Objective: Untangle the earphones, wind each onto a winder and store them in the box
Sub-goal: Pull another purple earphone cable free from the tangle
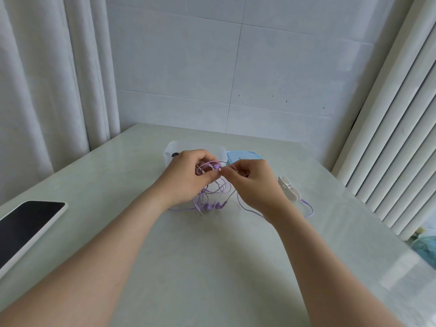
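Both hands [186, 175] [253, 182] grip tangled purple earphones [212, 192], box [172, 149] behind

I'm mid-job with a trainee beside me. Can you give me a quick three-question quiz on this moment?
1. True or false: the purple earphones already lie inside the clear box.
2. Which thing lies on the table just right of the right hand? A) clear box B) white winder C) purple earphones
3. Fill in: the left hand and right hand both hold the tangled ____.

Key: 1 false; 2 B; 3 earphones.
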A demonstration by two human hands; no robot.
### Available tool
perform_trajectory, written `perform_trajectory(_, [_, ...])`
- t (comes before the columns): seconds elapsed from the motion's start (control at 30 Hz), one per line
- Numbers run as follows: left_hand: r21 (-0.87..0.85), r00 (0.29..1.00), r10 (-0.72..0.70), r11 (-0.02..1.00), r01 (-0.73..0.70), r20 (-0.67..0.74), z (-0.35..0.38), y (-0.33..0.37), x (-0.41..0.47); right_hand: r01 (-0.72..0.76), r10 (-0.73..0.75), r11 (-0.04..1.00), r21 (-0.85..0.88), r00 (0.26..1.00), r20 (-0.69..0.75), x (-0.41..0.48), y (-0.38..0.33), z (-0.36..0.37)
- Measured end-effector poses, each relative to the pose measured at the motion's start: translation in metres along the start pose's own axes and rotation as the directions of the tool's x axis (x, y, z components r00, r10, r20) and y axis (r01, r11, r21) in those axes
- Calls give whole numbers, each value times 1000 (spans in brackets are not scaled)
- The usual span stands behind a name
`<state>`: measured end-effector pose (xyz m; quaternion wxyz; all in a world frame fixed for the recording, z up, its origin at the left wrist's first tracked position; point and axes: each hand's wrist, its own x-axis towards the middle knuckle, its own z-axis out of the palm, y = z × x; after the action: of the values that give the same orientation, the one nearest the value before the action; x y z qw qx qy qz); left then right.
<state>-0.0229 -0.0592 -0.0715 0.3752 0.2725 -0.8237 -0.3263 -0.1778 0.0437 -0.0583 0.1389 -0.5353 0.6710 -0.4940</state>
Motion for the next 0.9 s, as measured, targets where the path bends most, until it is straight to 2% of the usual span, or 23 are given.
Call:
perform_trajectory(0.07, [6,1000,12,1000,-12,-19,0,-1,0,-21,21,999,26,1000,-12,1,0,-1])
perform_trajectory(0.17, [104,998,28,994,-21,-62,1,-1,-1,-46,47,998,33,999,-7,0,-4,-2])
perform_trajectory(0.3, [209,989,20,978,11,-147,0,-4,0,-37,33,998,52,997,70,-5,-8,-5])
perform_trajectory(0.47, [159,947,-13,985,67,-321,-4,-1,2,-68,70,997,-25,996,59,-6,-10,-6])
perform_trajectory(0.6, [-47,865,-188,981,188,-466,-9,2,7,-157,157,988,8,983,-98,1,-4,-8])
perform_trajectory(0.73, [-298,759,-320,939,172,-568,-16,7,7,-237,197,952,-195,959,-202,7,8,-7])
perform_trajectory(0.8, [-440,737,-393,886,145,-549,-18,9,8,-260,207,905,-338,961,-185,10,16,-4])
perform_trajectory(0.9, [-652,758,-487,751,109,-434,-20,11,11,-242,243,830,-504,968,-64,10,22,0])
